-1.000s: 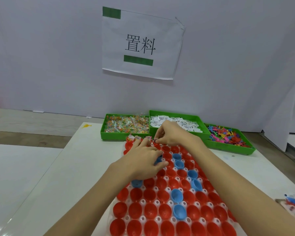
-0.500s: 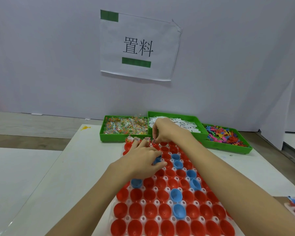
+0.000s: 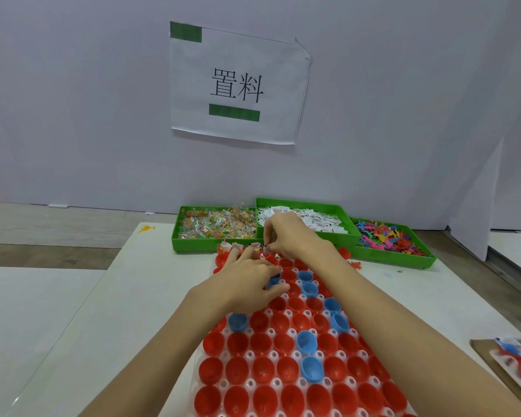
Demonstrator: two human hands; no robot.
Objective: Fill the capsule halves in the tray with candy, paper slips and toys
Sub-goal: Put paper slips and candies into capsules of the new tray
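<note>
Over the last second our right hand [image 3: 289,236] has edged leftward along the far edge of the clear plastic tray of red and blue capsule halves [image 3: 283,350], so filling there carries on. Its fingertips pinch something too small to identify. Our left hand [image 3: 247,284] rests on the tray, fingers curled around a blue half [image 3: 273,280].

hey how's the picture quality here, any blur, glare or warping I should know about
Head view: lighting is soft and even, no strong glare. The paper sign and the green bins are sharp. The objects at the far right edge are smeared with blur. Wide-angle warping stretches the forearms toward the bottom corners. The fingers of the right hand are slightly soft, so what they pinch cannot be made out.
</note>
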